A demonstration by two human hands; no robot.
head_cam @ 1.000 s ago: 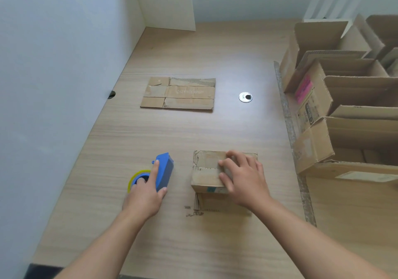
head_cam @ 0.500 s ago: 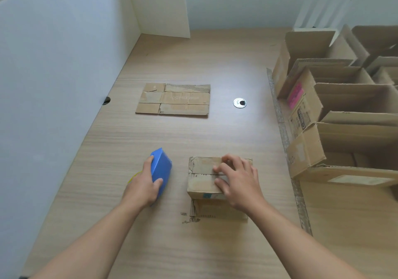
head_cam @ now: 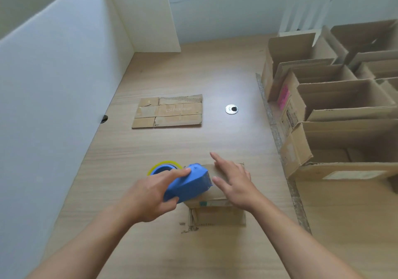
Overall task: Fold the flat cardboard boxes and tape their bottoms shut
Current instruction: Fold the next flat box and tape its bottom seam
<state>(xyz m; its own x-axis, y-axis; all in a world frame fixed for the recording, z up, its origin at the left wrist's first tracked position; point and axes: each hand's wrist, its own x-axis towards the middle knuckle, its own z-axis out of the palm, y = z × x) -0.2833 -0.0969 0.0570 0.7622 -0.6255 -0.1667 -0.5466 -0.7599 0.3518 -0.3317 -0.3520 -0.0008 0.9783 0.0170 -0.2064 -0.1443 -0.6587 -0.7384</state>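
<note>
Bringing the tape dispenser [head_cam: 189, 184] up off the worktop [head_cam: 172, 149] and onto the small box [head_cam: 212, 196].

A second ago it lay beside the box under my left grip [head_cam: 150, 194]; now that grip is wrapped round its blue body, its front end over the box's left edge. My right grip [head_cam: 234, 182] has flattened, fingers straight and spread on the folded flaps, holding nothing. I judge the bottom is closed and ready for its first strip. The box sits on the pale wood worktop in front of me, one flat cardboard [head_cam: 168, 112] farther back, open boxes [head_cam: 344, 98] crowding the right, and a white partition [head_cam: 53, 85] along the left.
</note>
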